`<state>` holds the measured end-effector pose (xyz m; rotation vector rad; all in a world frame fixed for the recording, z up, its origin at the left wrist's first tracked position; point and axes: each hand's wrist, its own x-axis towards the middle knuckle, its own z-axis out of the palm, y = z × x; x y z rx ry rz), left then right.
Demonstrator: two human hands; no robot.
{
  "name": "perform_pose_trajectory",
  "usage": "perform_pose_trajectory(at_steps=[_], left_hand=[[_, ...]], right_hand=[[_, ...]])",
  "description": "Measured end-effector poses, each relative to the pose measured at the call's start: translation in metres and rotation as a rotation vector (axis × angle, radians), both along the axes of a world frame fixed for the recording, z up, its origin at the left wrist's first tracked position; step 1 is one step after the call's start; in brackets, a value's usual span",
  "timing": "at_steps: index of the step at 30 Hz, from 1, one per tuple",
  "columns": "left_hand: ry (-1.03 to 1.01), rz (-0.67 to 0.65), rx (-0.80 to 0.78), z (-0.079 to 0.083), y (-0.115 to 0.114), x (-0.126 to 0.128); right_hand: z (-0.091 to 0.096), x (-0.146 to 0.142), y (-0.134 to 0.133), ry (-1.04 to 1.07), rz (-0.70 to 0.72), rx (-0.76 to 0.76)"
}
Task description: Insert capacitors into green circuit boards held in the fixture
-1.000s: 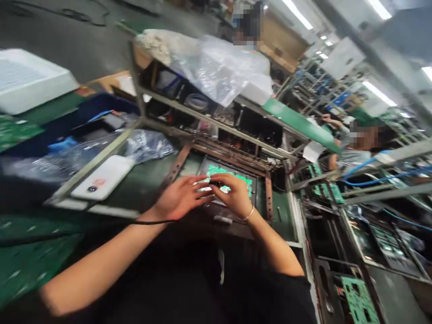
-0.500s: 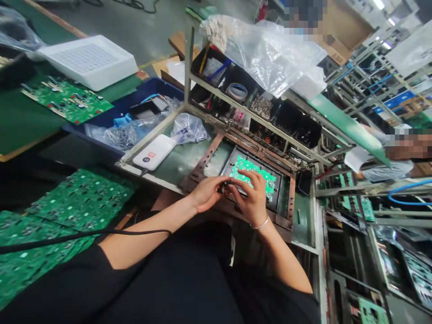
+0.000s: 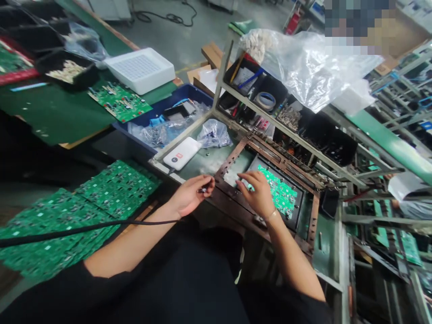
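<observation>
My left hand (image 3: 194,195) is cupped with curled fingers just left of the brown frame fixture (image 3: 232,157). Small dark parts with shiny bits (image 3: 203,190) show in its fingers; their exact kind is too small to tell. Over the near left part of the fixture is my right hand (image 3: 259,193), thumb and forefinger brought close together in a pinch. Whether anything tiny sits between those fingertips is unclear. Beyond that hand, a bright green circuit board (image 3: 281,191) lies in a black tray (image 3: 297,216) inside the fixture, partly covered by the hand.
Stacked green circuit boards (image 3: 111,189) lie at the left. A white power bank (image 3: 182,153) and a clear plastic bag (image 3: 214,133) rest on the bench. Behind the fixture stands a rack with black bins (image 3: 332,139). A blue crate (image 3: 135,135) and a white tray (image 3: 143,69) are farther left.
My hands, close together before, have moved apart. The right hand has drawn back from over the board toward the fixture's left side. The camera view has turned left.
</observation>
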<state>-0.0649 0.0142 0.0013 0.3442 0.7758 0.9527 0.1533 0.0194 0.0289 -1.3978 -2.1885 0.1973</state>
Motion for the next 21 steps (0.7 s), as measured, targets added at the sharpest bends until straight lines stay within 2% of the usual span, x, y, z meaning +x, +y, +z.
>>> perform_pose_trajectory(at_steps=[4, 6, 8, 10, 12, 14, 18, 21], left_hand=[[0.009, 0.167, -0.065, -0.001, 0.002, -0.028], [0.011, 0.206, -0.118, 0.001, 0.0, -0.035], [0.014, 0.232, -0.154, 0.003, 0.0, -0.041], [0.011, 0.239, -0.162, 0.003, 0.001, -0.046], [0.009, 0.231, -0.143, 0.002, 0.004, -0.048], [0.016, 0.227, -0.112, -0.001, 0.007, -0.047], [0.03, 0.129, -0.027, -0.007, 0.007, -0.032], [0.039, 0.002, 0.039, -0.009, 0.002, -0.014]], right_hand=[[-0.019, -0.062, 0.08, -0.284, 0.126, -0.244], [-0.031, -0.094, 0.113, -0.423, 0.119, -0.356], [-0.04, -0.117, 0.135, -0.514, 0.087, -0.416], [-0.045, -0.129, 0.143, -0.547, 0.069, -0.429], [-0.042, -0.129, 0.137, -0.542, 0.067, -0.412], [-0.033, -0.12, 0.117, -0.493, 0.059, -0.358], [-0.014, -0.088, 0.056, -0.18, 0.047, -0.17], [-0.012, -0.068, 0.014, 0.008, 0.063, -0.063]])
